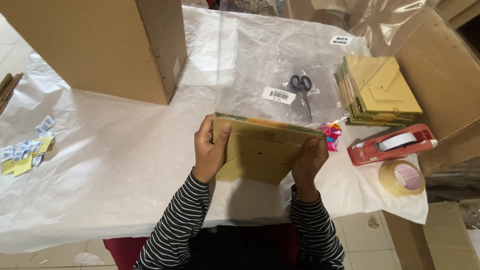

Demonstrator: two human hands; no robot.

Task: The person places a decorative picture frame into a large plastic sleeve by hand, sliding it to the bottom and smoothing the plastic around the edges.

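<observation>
Both hands hold a flat tan cardboard-backed frame [260, 150] upright above the near table edge, its back toward me with a folding stand flap. My left hand [209, 147] grips the frame's left edge, thumb on the back. On the right edge sits my right hand [310, 157], fingers wrapped over it. Both arms wear black-and-white striped sleeves.
A stack of similar tan frames [380, 92] lies at the right under clear plastic. Scissors [303, 92], a red tape dispenser [392, 144], a tape roll [402, 177], small colourful pieces [331, 135], a large cardboard box [100, 45], small packets [27, 150] on the white-covered table [110, 165].
</observation>
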